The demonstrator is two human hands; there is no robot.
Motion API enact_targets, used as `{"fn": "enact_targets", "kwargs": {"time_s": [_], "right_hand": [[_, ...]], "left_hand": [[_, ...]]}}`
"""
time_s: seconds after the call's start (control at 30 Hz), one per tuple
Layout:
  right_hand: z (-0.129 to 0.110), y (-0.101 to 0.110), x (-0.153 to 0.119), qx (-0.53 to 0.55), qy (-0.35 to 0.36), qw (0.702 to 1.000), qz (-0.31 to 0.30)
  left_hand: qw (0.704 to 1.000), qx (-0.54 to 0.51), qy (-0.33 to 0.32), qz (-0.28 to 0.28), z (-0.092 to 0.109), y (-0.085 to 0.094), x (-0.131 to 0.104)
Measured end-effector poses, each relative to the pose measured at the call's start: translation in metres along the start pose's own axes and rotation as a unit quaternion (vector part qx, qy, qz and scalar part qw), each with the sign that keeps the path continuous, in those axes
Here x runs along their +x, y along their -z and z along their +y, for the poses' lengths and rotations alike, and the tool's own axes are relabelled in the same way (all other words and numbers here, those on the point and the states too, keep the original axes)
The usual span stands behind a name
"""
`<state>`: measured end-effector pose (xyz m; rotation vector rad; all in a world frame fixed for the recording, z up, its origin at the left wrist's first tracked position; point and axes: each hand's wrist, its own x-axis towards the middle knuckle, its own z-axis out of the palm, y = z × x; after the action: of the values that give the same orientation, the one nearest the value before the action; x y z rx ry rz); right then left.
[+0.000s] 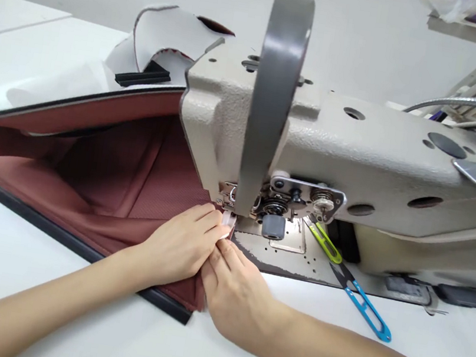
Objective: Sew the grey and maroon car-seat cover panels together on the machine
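Note:
A dark red seat cover (pixel 109 171) with black edge strips spreads to the left of the sewing machine (pixel 225 111), its right corner under the needle area. My left hand (pixel 186 242) presses on the cover there, fingertips curled around its edge beside a small pale strip (pixel 228 219). Against it lies my right hand (pixel 238 298), fingers closed on the cover's right edge. The two hands touch at the fingertips. The needle and presser foot are mostly hidden behind the grey lever-like bar (pixel 274 100) and my fingers.
Yellow-green thread snips (pixel 327 242) and blue thread snips (pixel 364 308) lie right of the needle plate (pixel 280 253). Behind the cover sits a white-backed piece (pixel 169 37) with a black strip (pixel 143 76). A metal conduit (pixel 455 102) runs behind the machine.

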<state>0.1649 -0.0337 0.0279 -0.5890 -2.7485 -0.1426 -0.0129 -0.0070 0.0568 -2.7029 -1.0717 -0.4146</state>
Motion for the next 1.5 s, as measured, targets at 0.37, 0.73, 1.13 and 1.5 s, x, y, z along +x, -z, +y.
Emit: {"fn": "enact_targets", "kwargs": {"time_s": [0.37,0.73,1.13,1.5], "right_hand": [[0.0,0.011,-0.006,0.064,0.027,0.997,-0.046],[-0.008,0.002,-0.004,0.046,0.017,0.999,-0.014],[0.004,0.003,0.001,0.13,-0.026,0.99,-0.049],[-0.02,0.002,0.014,0.093,-0.005,0.991,-0.093]], "left_hand": [[0.999,0.031,-0.019,0.032,-0.014,0.006,0.01],[0.999,0.026,-0.032,-0.025,-0.001,0.003,0.006],[0.999,0.005,0.031,-0.031,-0.007,0.011,0.013],[0.993,-0.093,0.049,-0.047,0.002,0.003,0.0]]}}
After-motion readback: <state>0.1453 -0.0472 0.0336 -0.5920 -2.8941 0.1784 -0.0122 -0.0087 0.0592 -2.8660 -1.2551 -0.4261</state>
